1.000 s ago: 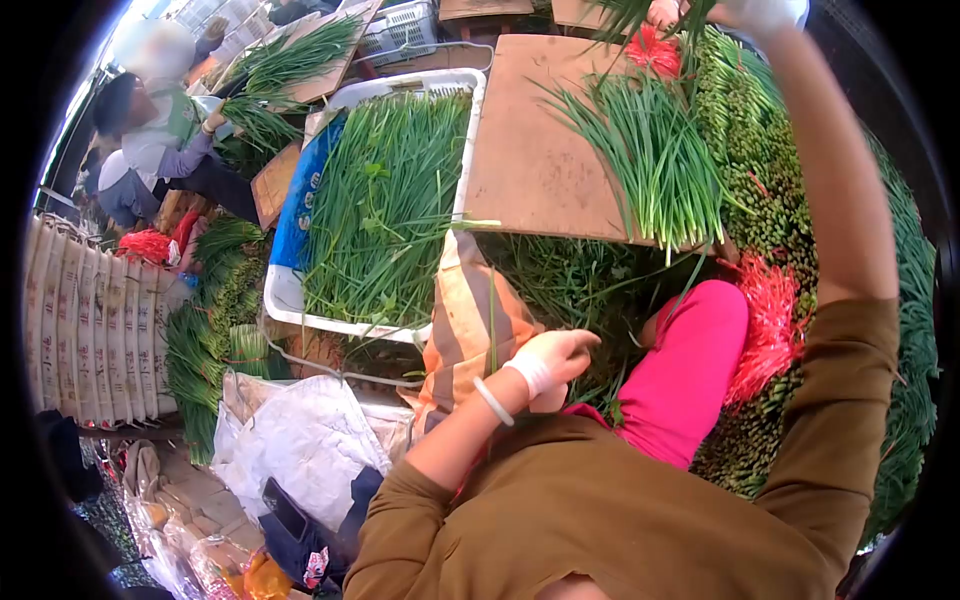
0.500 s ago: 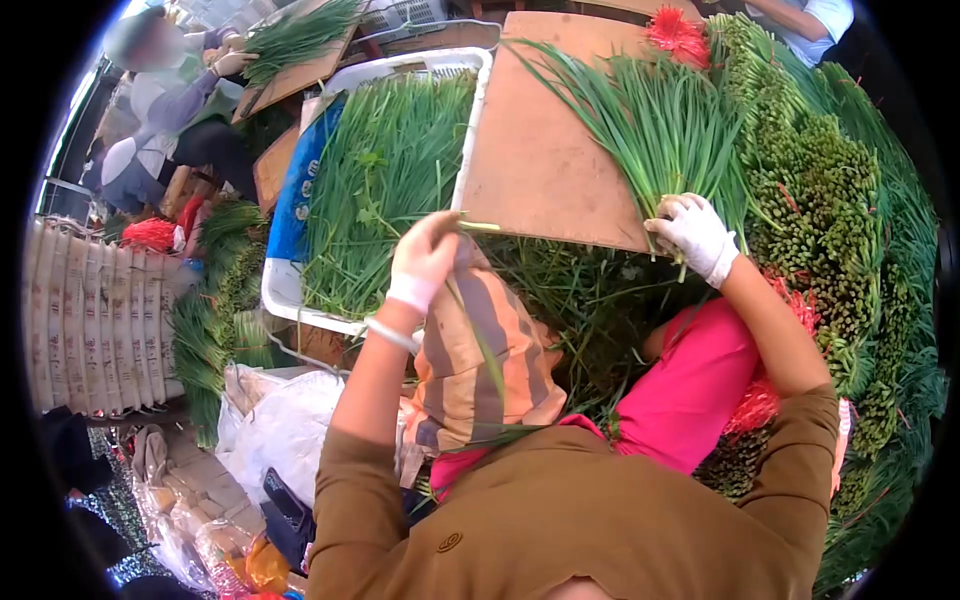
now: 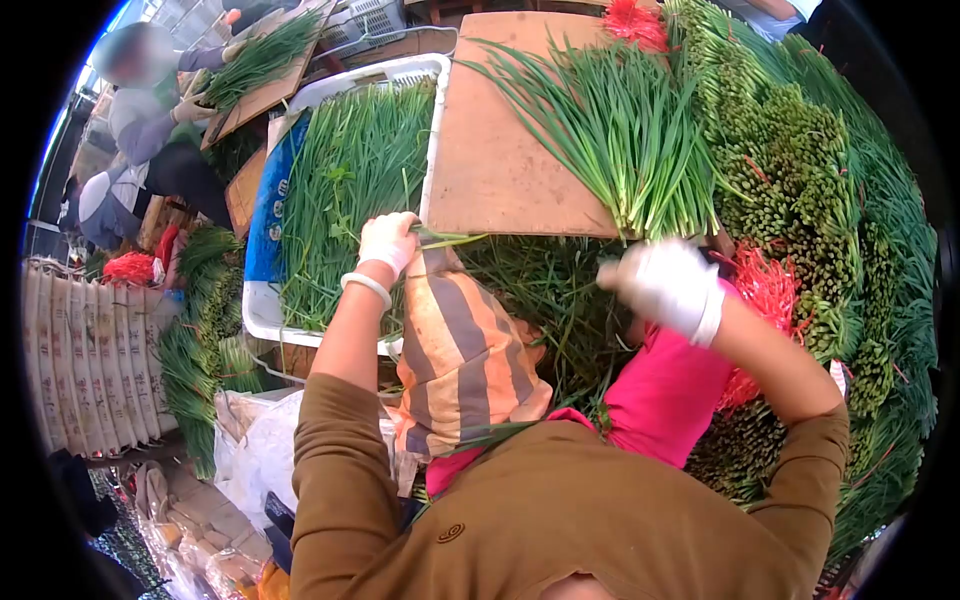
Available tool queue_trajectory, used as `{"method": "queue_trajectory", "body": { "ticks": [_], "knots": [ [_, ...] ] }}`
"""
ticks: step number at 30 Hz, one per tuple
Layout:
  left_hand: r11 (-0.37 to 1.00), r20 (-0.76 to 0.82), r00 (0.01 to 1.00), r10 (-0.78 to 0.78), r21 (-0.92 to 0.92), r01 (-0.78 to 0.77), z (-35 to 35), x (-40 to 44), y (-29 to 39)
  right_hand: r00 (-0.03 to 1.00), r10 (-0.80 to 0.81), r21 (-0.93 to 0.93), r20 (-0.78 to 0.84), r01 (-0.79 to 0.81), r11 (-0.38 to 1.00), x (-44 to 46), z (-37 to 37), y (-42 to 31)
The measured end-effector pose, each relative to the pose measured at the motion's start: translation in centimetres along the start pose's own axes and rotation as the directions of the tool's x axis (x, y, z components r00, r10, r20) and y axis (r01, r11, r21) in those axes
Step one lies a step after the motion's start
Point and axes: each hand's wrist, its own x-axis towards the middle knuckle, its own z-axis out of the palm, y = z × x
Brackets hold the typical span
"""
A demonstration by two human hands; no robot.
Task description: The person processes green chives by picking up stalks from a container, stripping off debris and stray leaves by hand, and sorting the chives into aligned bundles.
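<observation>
My left hand (image 3: 388,243), in a white glove, is closed at the near right corner of the crate. A thin green chive stalk (image 3: 455,240) sticks out of it to the right. My right hand (image 3: 665,288), also gloved, hangs just below the near edge of the wooden board (image 3: 520,160). Motion smears its fingers, so their hold is unclear. Above it a loose fanned pile of chives (image 3: 640,150) lies on the board, pale stem ends toward me.
A white crate (image 3: 442,85) full of chives stands left of the board. Bundled chives (image 3: 790,200) are stacked along the right. Red ties (image 3: 635,25) lie at the board's far edge, more (image 3: 765,290) by my knee. Another person (image 3: 140,120) handles chives at upper left.
My right hand has left the stem ends of the chive pile and dropped toward me. My left hand still has a stalk. The whole view has shifted slightly.
</observation>
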Motion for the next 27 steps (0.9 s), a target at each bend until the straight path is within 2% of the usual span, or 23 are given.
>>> {"method": "queue_trajectory", "body": {
  "ticks": [1,2,3,5,6,7,9,10,11,12,13,14,15,16,17,19,20,21,23,24,25,27],
  "knots": [
    [1.0,-0.054,0.998,0.026,-0.007,-0.026,-0.6,-0.3,0.4,0.978,0.173,0.052,-0.119,-0.168,0.984,0.1,0.2,2.2],
    [0.998,-0.11,0.993,0.052,-0.012,-0.054,-1.9,-0.6,1.3,0.927,0.29,0.154,-0.238,-0.259,0.954,-0.2,1.2,5.3],
    [0.996,-0.165,0.983,0.079,-0.014,-0.083,-3.5,-0.9,2.6,0.873,0.454,0.185,-0.176,-0.423,0.887,0.3,0.5,7.0],
    [0.978,-0.205,0.966,0.154,-0.107,-0.179,-7.7,-1.5,7.9,0.789,0.601,0.248,-0.126,-0.562,0.789,1.7,1.5,10.0],
    [0.925,-0.339,0.891,0.301,-0.124,-0.359,-9.0,-2.1,10.6,0.765,0.634,0.234,-0.11,-0.6,0.765,2.5,2.7,10.8],
    [0.876,-0.333,0.843,0.422,-0.089,-0.474,-10.5,-2.9,13.9,0.741,0.665,0.217,-0.094,-0.637,0.74,3.4,3.8,11.4],
    [0.681,-0.391,0.689,0.61,-0.185,-0.708,-11.3,-5.8,19.5,0.703,0.68,0.112,0.208,-0.708,0.698,4.4,4.8,12.3],
    [0.661,-0.046,0.669,0.742,-0.121,-0.741,-11.7,-7.0,22.1,0.726,0.679,0.161,0.109,-0.686,0.709,4.1,6.3,13.1],
    [0.621,-0.199,0.619,0.76,-0.061,-0.782,-10.3,-8.6,23.7,0.72,0.694,0.384,0.026,-0.648,0.658,3.9,6.8,14.2],
    [0.619,-0.227,0.627,0.746,-0.112,-0.777,-8.0,-10.2,24.2,0.697,0.716,0.585,-0.047,-0.562,0.585,3.6,7.1,15.1],
    [0.605,-0.184,0.634,0.751,-0.191,-0.773,-6.9,-10.9,24.4,0.657,0.746,0.754,-0.104,-0.437,0.49,3.2,7.5,15.4],
    [0.631,-0.134,0.666,0.734,-0.228,-0.741,-6.4,-10.7,24.3,0.572,0.815,0.937,-0.096,-0.224,0.268,3.3,5.1,14.1],
    [0.654,-0.082,0.692,0.718,-0.261,-0.71,-6.2,-10.2,24.0,0.519,0.845,0.96,-0.127,-0.15,0.237,2.7,3.2,13.8],
    [0.696,-0.031,0.729,0.684,-0.273,-0.664,-6.4,-9.3,23.6,0.485,0.869,0.971,-0.097,-0.147,0.191,2.2,1.0,13.2],
    [0.702,-0.066,0.771,0.634,-0.37,-0.609,-5.6,-8.2,23.1,0.451,0.89,0.979,-0.068,-0.142,0.146,1.6,-0.9,12.4],
    [0.689,-0.187,0.789,0.584,-0.399,-0.605,-5.7,-5.9,21.9,0.649,0.76,0.932,0.024,-0.29,0.218,-0.2,-3.2,10.4],
    [0.693,-0.213,0.814,0.54,-0.437,-0.574,-5.5,-4.7,21.5,0.793,0.595,0.927,0.131,-0.311,0.209,-1.6,-1.8,11.8],
    [0.693,-0.233,0.837,0.495,-0.476,-0.541,-5.2,-3.6,21.3,0.769,0.59,0.821,0.246,-0.489,0.295,-2.6,-0.2,13.2],
    [0.695,-0.277,0.858,0.431,-0.504,-0.512,-5.5,-1.1,22.0,0.602,0.763,0.621,0.235,-0.697,0.358,-3.5,2.0,15.2],
    [0.697,-0.292,0.851,0.436,-0.49,-0.524,-5.5,0.3,22.8,0.585,0.784,0.738,0.206,-0.619,0.268,-4.6,4.7,17.6],
    [0.7,-0.305,0.846,0.438,-0.474,-0.534,-5.3,1.6,23.7,0.505,0.832,0.771,0.232,-0.617,0.16,-4.3,5.0,17.5],
    [0.652,-0.452,0.743,0.494,-0.372,-0.66,-4.7,3.6,25.8,0.437,0.833,0.754,0.339,-0.656,0.038,-3.2,5.4,17.3]
  ]
}}
